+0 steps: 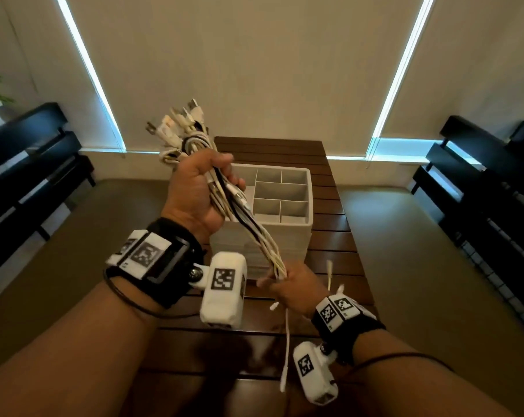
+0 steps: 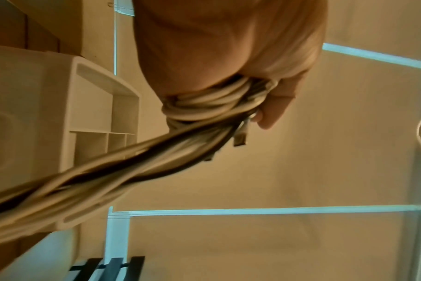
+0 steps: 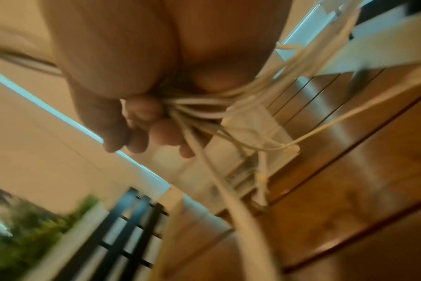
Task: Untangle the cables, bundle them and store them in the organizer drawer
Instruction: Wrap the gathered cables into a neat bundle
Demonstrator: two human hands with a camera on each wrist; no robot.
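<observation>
While our left hand (image 1: 199,188) clenches the cables (image 1: 248,218) near their plugs and our right hand (image 1: 293,285) pinches their tails below it, we should keep them taut and coil evenly before lowering them into the organizer (image 1: 302,227) just beyond, on the bench (image 1: 338,254).

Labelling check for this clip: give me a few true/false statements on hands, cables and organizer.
1. The left hand grips the cable bundle in mid-air. True.
2. The right hand is off the cables. False: it grips the bundle's lower end.
3. The organizer stands on the wooden table. True.
4. The visible organizer compartments already hold cables. False: none lie in them.
5. All cables are white. False: at least one black cable runs through the bundle.
</observation>
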